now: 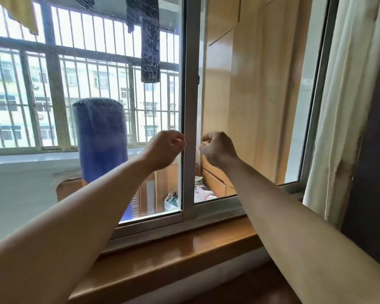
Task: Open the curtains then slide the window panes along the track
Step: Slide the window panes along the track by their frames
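Observation:
The cream curtain (342,102) hangs bunched at the right edge of the window, drawn aside. The window pane's grey metal upright (190,88) stands in the middle, its foot in the bottom track (217,210). The glass (86,84) left of it is dusty. My left hand (166,149) is loosely curled in front of that glass, knuckles at the upright's left edge. My right hand (218,149) is curled just right of the upright, thumb and forefinger bent toward it. Neither hand visibly holds anything.
A glossy wooden sill (184,253) runs below the track. Beyond the glass are a blue cylinder (100,139), hanging dark cloths (149,40), balcony bars (53,73) and, to the right, wooden cabinets (261,84) with bags on the floor.

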A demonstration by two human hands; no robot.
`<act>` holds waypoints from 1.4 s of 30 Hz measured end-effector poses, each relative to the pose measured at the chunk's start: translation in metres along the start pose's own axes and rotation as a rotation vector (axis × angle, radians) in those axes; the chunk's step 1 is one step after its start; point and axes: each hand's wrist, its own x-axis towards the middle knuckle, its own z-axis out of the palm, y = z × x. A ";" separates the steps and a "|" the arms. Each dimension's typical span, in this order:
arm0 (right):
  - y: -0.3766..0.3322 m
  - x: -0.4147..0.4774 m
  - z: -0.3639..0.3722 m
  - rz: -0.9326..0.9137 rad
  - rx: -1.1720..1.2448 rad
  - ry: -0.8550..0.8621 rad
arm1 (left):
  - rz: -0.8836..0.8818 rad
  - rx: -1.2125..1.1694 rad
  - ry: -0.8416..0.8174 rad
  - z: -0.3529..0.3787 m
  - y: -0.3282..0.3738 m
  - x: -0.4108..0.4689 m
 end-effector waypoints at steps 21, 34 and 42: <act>0.018 0.174 -0.013 -0.038 0.484 -0.064 | -0.189 0.153 0.204 0.039 0.010 0.123; 0.003 0.212 -0.007 -0.027 0.848 -0.129 | -0.119 0.250 0.271 0.043 -0.004 0.158; 0.004 0.210 -0.006 0.027 0.938 -0.183 | -0.163 0.166 0.233 0.035 -0.005 0.157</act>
